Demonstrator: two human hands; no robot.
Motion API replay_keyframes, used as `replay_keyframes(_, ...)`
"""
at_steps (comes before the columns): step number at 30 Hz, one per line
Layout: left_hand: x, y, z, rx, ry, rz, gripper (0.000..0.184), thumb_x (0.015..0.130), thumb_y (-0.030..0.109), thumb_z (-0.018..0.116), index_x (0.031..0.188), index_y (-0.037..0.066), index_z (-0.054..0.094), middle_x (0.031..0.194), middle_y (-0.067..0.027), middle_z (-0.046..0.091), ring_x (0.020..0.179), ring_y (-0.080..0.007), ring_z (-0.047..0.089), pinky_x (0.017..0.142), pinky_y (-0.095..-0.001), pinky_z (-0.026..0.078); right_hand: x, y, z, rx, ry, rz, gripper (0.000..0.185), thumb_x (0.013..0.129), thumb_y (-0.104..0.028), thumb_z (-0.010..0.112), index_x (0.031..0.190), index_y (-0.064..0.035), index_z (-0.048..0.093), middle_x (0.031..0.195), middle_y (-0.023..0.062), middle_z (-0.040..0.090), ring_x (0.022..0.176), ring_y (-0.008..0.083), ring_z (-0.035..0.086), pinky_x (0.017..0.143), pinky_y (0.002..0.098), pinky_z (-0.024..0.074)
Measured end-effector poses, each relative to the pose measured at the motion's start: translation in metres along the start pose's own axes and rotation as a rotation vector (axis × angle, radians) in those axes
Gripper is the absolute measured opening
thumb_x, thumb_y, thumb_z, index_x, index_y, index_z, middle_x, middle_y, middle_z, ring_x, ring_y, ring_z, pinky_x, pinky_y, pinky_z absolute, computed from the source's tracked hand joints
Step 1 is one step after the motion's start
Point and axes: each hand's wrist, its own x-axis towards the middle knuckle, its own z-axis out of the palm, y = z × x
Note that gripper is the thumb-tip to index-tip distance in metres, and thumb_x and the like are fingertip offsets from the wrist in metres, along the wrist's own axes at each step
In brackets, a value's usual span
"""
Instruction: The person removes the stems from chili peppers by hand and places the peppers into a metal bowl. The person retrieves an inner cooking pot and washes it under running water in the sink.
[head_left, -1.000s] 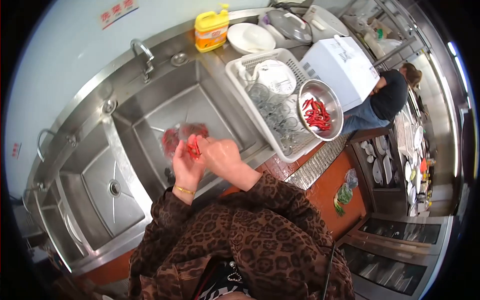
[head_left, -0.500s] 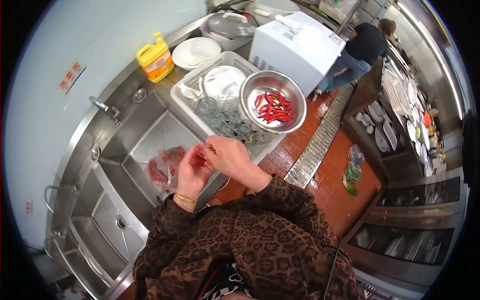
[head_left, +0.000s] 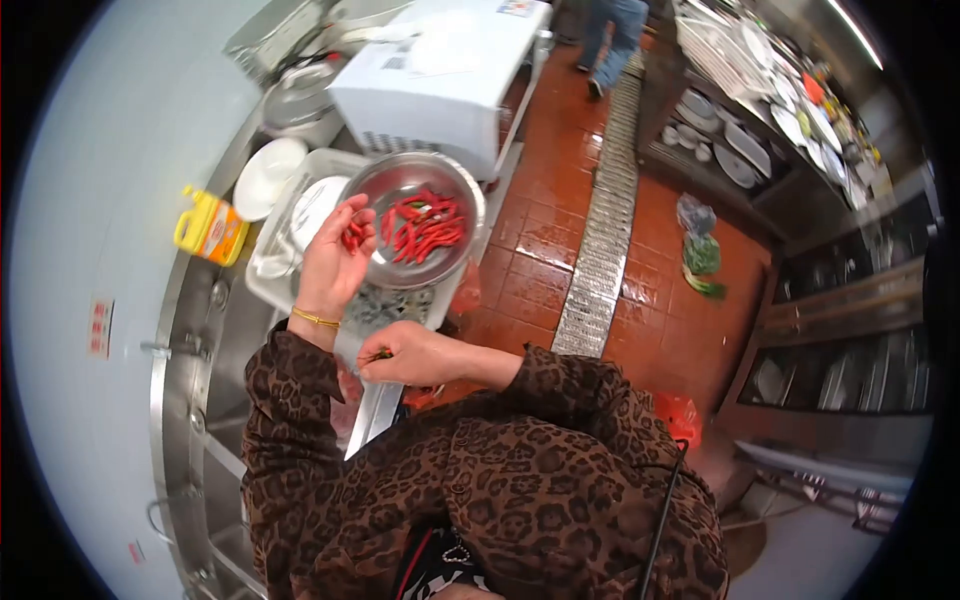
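Note:
My left hand (head_left: pixel 338 258), a gold bangle on its wrist, is raised at the left edge of a steel bowl (head_left: pixel 473 190). Its fingers curl around a few red chilies (head_left: pixel 354 236). Inside the bowl lies a heap of red chilies (head_left: pixel 430 225) with a green one among them. Lower down, near the sink's edge, my right hand (head_left: pixel 415 354) pinches small green chili stems (head_left: pixel 378 355). A clear plastic bag (head_left: pixel 346 402) shows in part below the hands, mostly hidden by my sleeve.
The bowl rests on a white plastic crate (head_left: pixel 262 285) of glasses and plates. Beside it stand a yellow detergent jug (head_left: pixel 212 228) and a white boxy appliance (head_left: pixel 440 85). Steel sinks (head_left: pixel 235 340) line the left wall. Leafy greens (head_left: pixel 702 256) lie on the tiled floor. A person (head_left: pixel 612 35) stands farther off.
My left hand has moved up from over the sink to the bowl with red chilies in it. The hands have parted, my right staying lower. The view has turned right.

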Motion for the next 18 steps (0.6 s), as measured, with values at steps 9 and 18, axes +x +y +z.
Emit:
replay_keyframes(9,0.019,-0.027,0.035,1.019,0.125,0.172,0.041,0.094,0.019,0.057,0.128,-0.002,0.057,0.127,-0.0112,0.062,0.109,-0.0177,0.060,0.096,-0.0262,0.044,-0.040,-0.009,-0.046,0.543,0.026,0.169,0.020,0.086,-0.015,0.059,0.067,-0.0088,0.057,0.055,-0.0007,0.049,0.045,0.0081,0.031,0.042,0.0240,0.0262)
replay_keyframes(18,-0.035,0.005,0.016,0.751,0.416,0.314,0.027,0.098,0.015,0.053,0.117,-0.002,0.063,0.110,-0.0087,0.064,0.099,-0.0151,0.059,0.089,-0.0255,0.047,-0.027,0.022,-0.054,0.888,-0.109,0.145,0.025,0.090,-0.015,0.057,0.067,-0.0135,0.049,0.052,-0.0027,0.041,0.040,0.0053,0.023,0.037,0.0228,0.0152)
